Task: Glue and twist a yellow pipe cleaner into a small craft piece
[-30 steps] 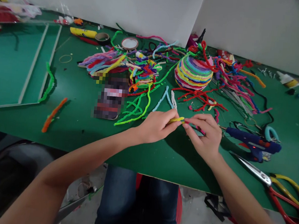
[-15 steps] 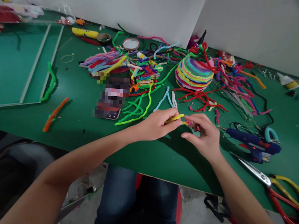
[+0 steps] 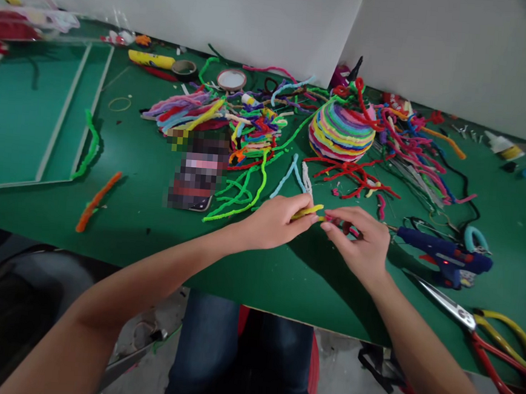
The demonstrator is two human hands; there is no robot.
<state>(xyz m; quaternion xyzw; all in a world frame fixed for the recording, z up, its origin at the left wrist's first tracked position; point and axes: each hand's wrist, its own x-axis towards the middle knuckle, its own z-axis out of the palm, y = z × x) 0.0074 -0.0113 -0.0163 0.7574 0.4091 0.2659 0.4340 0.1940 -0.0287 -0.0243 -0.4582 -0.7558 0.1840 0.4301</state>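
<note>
My left hand (image 3: 275, 223) is closed on a yellow pipe cleaner (image 3: 311, 211), whose folded end pokes out past the thumb and finger. Just to the right, my right hand (image 3: 365, 242) pinches a short pink pipe cleaner (image 3: 354, 231) against the yellow one's tip; the exact joint is hidden by the fingers. Behind the hands lie a light blue pipe cleaner (image 3: 284, 179) bent to a point, a white one (image 3: 306, 176) and several red ones (image 3: 351, 175). A rainbow-striped ball of pipe cleaners (image 3: 341, 133) rests farther back.
A blue glue gun (image 3: 445, 251) with a red light lies right of my right hand, and large scissors (image 3: 457, 309) lie nearer the edge. Left are green pipe cleaners (image 3: 240, 190), a blurred phone (image 3: 198, 174) and an orange pipe cleaner (image 3: 99, 201). Tape rolls (image 3: 184, 69) stand behind.
My right thumb has moved up and closed against the fingers, where it was apart before. My left hand keeps its hold on the yellow pipe cleaner, nearly still.
</note>
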